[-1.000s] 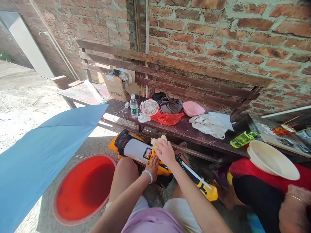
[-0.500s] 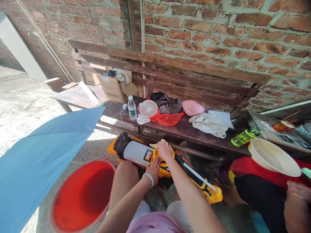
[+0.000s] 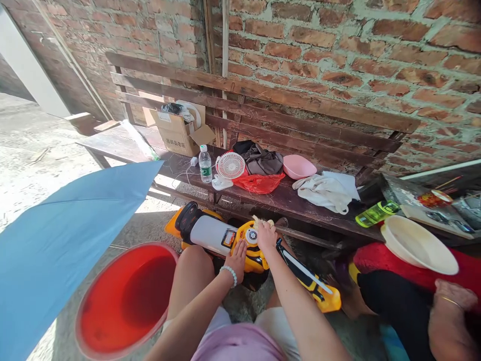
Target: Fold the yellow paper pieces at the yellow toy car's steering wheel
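left hand (image 3: 236,260) palm-down on yellow-and-white water gun (image 3: 212,234) lying before the knees, right hand (image 3: 266,236) apart, arm extended, fingers over pale cloth (image 3: 260,219) on the gun's top, below wooden bench (image 3: 289,203).

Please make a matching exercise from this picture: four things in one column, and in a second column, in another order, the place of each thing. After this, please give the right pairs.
Things:
1. The person's left hand
2. Red basin
3. Pink bowl
4. Cardboard box

Places:
A. On the wooden bench, between the dark cloth bundle and the white cloth
B. On the yellow plastic device
C. Beside the blue umbrella
D. Behind the water bottle

Right pairs: 1-B, 2-C, 3-A, 4-D
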`<state>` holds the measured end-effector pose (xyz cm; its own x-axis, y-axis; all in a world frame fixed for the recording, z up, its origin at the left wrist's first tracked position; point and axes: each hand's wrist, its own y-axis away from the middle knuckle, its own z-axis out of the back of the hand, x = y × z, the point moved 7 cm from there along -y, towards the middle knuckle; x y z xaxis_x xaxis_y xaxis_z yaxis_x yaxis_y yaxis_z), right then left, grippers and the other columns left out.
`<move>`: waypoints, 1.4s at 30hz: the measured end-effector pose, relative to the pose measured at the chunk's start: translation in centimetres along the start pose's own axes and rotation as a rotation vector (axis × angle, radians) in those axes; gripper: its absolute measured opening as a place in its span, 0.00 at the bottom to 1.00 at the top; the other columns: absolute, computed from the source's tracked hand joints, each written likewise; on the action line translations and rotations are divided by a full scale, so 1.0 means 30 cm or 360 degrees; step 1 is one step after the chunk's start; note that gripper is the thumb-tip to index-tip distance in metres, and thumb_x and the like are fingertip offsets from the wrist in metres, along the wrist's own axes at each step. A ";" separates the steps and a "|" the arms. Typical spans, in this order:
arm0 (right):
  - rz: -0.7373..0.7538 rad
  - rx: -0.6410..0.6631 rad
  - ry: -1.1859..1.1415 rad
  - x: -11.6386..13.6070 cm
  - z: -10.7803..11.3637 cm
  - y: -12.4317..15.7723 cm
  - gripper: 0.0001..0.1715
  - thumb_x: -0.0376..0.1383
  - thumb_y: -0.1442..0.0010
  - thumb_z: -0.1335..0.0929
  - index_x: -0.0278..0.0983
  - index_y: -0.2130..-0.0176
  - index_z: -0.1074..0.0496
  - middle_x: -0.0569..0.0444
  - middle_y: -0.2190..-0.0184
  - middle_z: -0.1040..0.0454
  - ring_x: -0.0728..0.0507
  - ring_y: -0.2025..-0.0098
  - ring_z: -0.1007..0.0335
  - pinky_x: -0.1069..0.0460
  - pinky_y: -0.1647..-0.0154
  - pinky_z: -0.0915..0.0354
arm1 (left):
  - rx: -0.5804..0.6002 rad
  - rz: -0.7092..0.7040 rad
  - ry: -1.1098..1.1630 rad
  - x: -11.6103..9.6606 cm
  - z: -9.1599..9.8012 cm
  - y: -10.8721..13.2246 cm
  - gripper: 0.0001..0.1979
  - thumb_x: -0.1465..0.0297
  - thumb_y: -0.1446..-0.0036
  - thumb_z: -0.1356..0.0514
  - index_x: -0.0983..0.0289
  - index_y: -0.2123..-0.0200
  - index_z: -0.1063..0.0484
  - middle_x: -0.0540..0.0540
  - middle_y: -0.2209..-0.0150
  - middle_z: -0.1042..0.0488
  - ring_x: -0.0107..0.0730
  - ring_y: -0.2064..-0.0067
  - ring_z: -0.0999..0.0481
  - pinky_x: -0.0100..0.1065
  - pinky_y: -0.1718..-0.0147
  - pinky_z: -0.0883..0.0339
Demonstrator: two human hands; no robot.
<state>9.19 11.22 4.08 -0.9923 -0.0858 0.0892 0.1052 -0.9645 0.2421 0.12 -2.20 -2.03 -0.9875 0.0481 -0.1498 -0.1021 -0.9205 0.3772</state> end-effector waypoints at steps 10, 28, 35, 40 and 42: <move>0.0497 0.0042 -0.0113 0.144 0.027 -0.003 0.27 0.35 0.28 0.41 0.45 0.36 0.27 0.51 0.35 0.30 0.38 0.41 0.38 0.47 0.42 0.40 | -0.0127 -0.0120 0.0576 0.020 0.051 0.043 0.48 0.74 0.50 0.43 0.72 0.24 0.50 0.61 0.21 0.59 0.49 0.21 0.61 0.51 0.26 0.49; 0.0841 -0.0028 -0.0224 0.095 -0.148 0.390 0.26 0.32 0.29 0.41 0.44 0.41 0.23 0.46 0.36 0.30 0.33 0.41 0.37 0.40 0.42 0.36 | -0.0631 0.0221 0.0948 0.218 0.104 0.041 0.37 0.76 0.42 0.48 0.64 0.28 0.41 0.64 0.28 0.38 0.45 0.27 0.41 0.50 0.28 0.45; 0.0923 -0.0080 -0.0343 0.018 -0.185 0.430 0.30 0.26 0.37 0.38 0.44 0.41 0.23 0.48 0.34 0.31 0.36 0.39 0.36 0.42 0.43 0.34 | -0.0080 0.0109 0.0363 0.083 0.079 0.040 0.42 0.77 0.41 0.48 0.66 0.23 0.51 0.60 0.21 0.61 0.49 0.21 0.62 0.56 0.27 0.50; 0.0908 -0.0083 -0.0369 0.019 -0.202 0.427 0.31 0.26 0.37 0.37 0.44 0.40 0.24 0.48 0.34 0.31 0.35 0.40 0.36 0.40 0.42 0.34 | 0.0006 0.0113 0.0239 0.096 0.110 0.039 0.42 0.77 0.41 0.48 0.63 0.23 0.50 0.58 0.21 0.61 0.46 0.21 0.60 0.57 0.27 0.54; 0.0903 -0.0096 -0.0386 0.020 -0.209 0.428 0.30 0.27 0.37 0.37 0.43 0.40 0.24 0.47 0.34 0.32 0.35 0.41 0.35 0.39 0.41 0.34 | 0.0036 0.0101 0.0237 0.095 0.121 0.033 0.41 0.75 0.39 0.47 0.63 0.23 0.50 0.60 0.21 0.61 0.46 0.21 0.57 0.56 0.27 0.55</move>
<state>9.54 -2.79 1.17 -0.7391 -0.5370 0.4066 0.6011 -0.7983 0.0384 -3.22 -1.57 1.23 -0.9636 -0.0696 -0.2582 -0.0442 -0.9109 0.4104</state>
